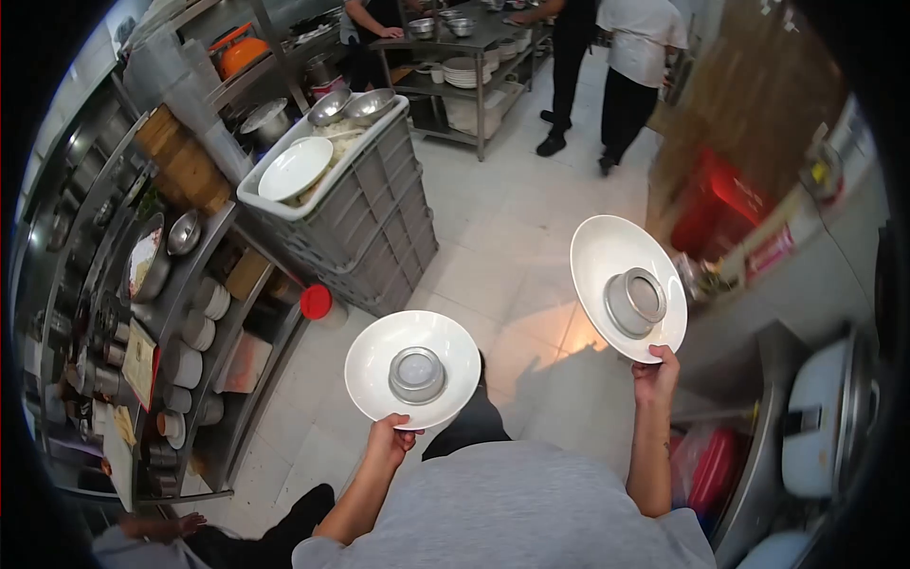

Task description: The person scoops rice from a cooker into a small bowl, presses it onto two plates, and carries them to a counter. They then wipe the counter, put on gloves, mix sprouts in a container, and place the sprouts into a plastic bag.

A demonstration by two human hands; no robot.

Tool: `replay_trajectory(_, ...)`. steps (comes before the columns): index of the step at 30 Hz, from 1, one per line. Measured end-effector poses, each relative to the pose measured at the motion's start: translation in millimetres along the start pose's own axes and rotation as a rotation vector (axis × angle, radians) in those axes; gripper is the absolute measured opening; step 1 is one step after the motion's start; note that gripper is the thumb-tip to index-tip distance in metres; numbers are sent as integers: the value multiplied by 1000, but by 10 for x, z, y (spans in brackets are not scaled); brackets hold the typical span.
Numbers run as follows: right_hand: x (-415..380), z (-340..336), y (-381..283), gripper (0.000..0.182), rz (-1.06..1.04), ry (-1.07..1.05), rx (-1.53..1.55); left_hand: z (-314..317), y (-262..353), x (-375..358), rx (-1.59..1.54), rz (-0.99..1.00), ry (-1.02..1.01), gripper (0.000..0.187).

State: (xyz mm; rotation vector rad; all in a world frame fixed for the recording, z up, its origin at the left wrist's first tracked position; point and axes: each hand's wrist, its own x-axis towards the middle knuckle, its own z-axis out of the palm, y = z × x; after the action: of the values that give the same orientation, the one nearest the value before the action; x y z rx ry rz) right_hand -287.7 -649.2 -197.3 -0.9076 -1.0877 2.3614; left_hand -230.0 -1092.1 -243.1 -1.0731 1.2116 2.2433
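My left hand (391, 439) grips the near rim of a white plate (365, 365), thumb on top and fingers underneath. A short round metal holder (417, 376) stands in the middle of that plate. Farther right, my right hand (656, 376) is closed on the lower rim of a second white plate (595, 258), which looks tilted. Another round metal holder (636, 302), ring-like at its top, sits on this one. Both plates are held out in front of me above the tiled floor, apart from each other.
Left of me stand grey stacked crates (370, 228) topped with a white plate and metal bowls. Steel shelves (242, 379) with bowls line the left side. A red-lidded tub (317, 302) is on the floor. People stand near a steel table (483, 43) ahead; another person's hand (192, 523) shows lower left.
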Motion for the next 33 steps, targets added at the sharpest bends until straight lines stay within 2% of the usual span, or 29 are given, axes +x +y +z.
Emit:
replay_trajectory(2, 593, 481, 175, 26, 82, -22, 23, 308, 278, 445, -18, -24, 25, 18)
replay_trajectory(6, 1552, 1483, 257, 28, 119, -64, 11, 1116, 1091, 1393, 49, -100, -79, 17)
replay_trajectory(11, 2717, 2546, 75, 30, 30, -75, -16, 2350, 2118, 2295, 137, -19, -166, 21)
replay_trajectory(13, 3263, 2937, -49, 31, 12, -145, -54, 2896, 2480, 2621, 120, 22, -189, 22)
replay_trajectory(17, 4287, 3780, -255, 29, -55, -201, -64, 3762, 2992, 3343, 62, 61, -273, 22)
replay_trajectory(19, 4947, 4197, -369, 28, -91, -305, -49, 4253, 3270, 3671, 19, 89, -282, 23)
replay_trajectory(21, 5364, 4696, -489, 31, -110, -278, -37, 4635, 3509, 3880, 9, 102, -277, 24)
replay_trajectory(26, 6186, 5918, -715, 28, -34, -270, -66, 5163, 4048, 4295, -18, 181, -274, 26)
replay_trajectory(28, 6446, 6285, -742, 25, 7, -370, -104, 5341, 4281, 4425, -17, 204, -239, 24)
replay_trajectory(33, 7089, 7051, -279, 22, 114, -484, -89, 5671, 4875, 5106, 26, 222, -210, 24)
